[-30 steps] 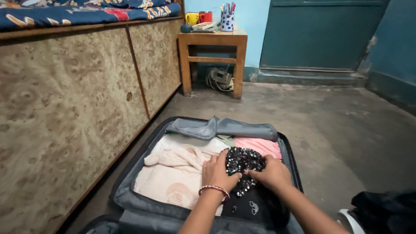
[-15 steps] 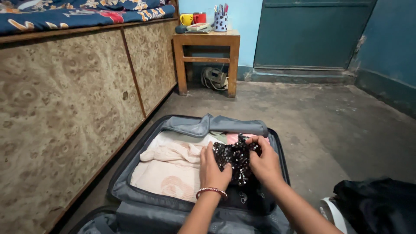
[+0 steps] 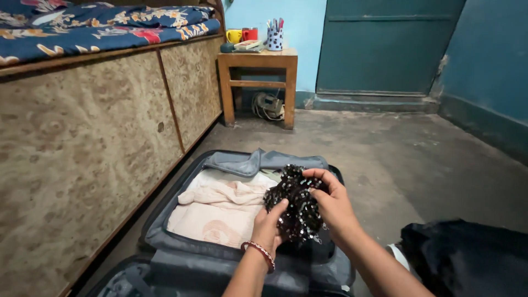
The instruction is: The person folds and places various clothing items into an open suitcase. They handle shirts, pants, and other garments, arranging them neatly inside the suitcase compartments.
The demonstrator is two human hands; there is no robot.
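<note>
Head view: black sequinned garment point(image 3: 295, 204) bunched up between both hands, lifted just above the open grey suitcase point(image 3: 165, 242). Left hand point(image 3: 269, 225) closed on the lower edge from beneath, red bangle point(image 3: 258, 252) at the wrist. Right hand point(image 3: 330, 201) pinching the upper fold, fingers curled in. Cream folded clothes point(image 3: 220, 212) lying just left of the left hand. Likely soft, limp and light, though sequins may snag or slide; best gathered in a full bunch rather than held by one edge.
</note>
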